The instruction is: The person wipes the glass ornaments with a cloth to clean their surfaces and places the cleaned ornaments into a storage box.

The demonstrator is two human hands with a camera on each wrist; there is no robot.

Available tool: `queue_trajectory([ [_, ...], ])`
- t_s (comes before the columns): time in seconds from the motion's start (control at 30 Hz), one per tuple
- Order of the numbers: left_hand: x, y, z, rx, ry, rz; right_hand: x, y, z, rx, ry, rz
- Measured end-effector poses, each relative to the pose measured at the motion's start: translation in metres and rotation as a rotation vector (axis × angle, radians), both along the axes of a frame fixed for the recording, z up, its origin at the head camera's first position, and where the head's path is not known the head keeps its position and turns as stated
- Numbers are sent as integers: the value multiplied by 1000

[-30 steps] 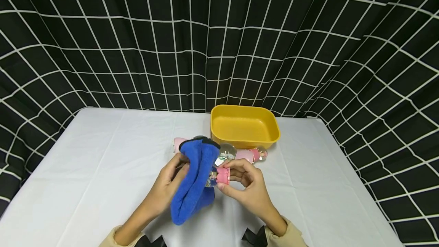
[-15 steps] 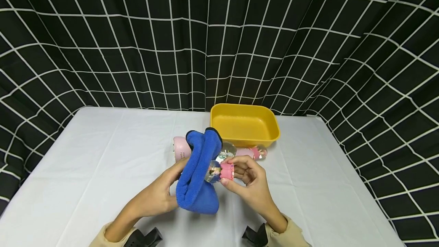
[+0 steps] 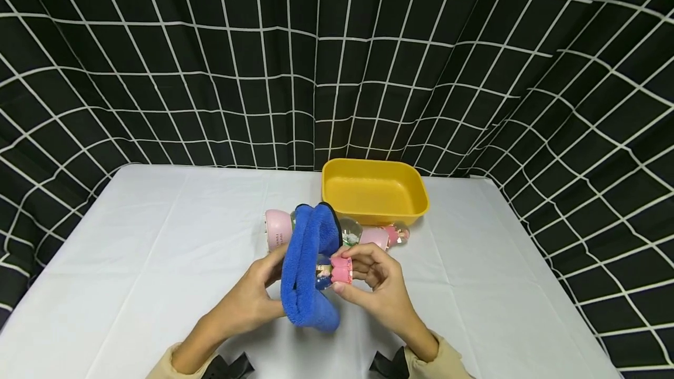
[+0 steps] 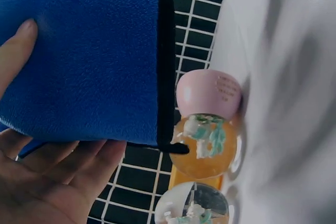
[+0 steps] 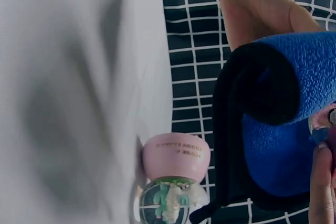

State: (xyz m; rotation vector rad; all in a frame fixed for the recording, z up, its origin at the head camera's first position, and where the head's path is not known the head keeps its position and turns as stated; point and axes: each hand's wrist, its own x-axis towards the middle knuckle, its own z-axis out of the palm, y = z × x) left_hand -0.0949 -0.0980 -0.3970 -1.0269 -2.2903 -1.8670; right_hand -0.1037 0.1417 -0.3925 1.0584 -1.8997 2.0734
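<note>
In the head view my left hand (image 3: 250, 294) grips a folded blue cloth (image 3: 302, 274) with black edging. Its thumb lies on one face of the cloth and the fingers on the other in the left wrist view. My right hand (image 3: 387, 288) pinches the scalloped pink base (image 3: 342, 270) of a small snow globe (image 3: 323, 271). The globe's clear ball points left against the cloth, which partly hides it. Both hands are above the table. Behind the cloth lies a larger snow globe with a pale pink base (image 3: 278, 229), its ball mostly hidden in the head view.
Beyond my right hand lie another large snow globe (image 3: 350, 231) and a small one with a pink base (image 3: 397, 233). A yellow plastic tub (image 3: 375, 215) stands behind them. White cloth (image 3: 158, 262) covers the table, and a black gridded curtain (image 3: 263, 75) surrounds it.
The cloth has turned more upright and shifted right around the small globe's ball. My left hand has changed its hold on the cloth. My right hand keeps pinching the base, moving slightly.
</note>
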Motion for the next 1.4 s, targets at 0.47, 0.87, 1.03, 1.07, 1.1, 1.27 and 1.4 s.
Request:
queue_trajectory([
  [0.47,-7,-2,-7,123,196,66,1,0,-1,178,-94,-48],
  [0.87,-9,-5,-3,124,263,152,0,5,3,207,-241,53],
  [1.03,-7,-7,-2,94,167,143,-1,5,3,191,-204,61],
  [1.07,-7,-7,-2,87,144,130,-1,5,3,186,-200,63],
  [1.1,-7,-7,-2,78,112,118,0,5,3,184,-199,62],
  [1.27,-7,-4,-5,98,99,42,0,4,3,177,-242,68],
  [1.4,-8,-3,-6,125,189,52,1,4,4,184,-302,93],
])
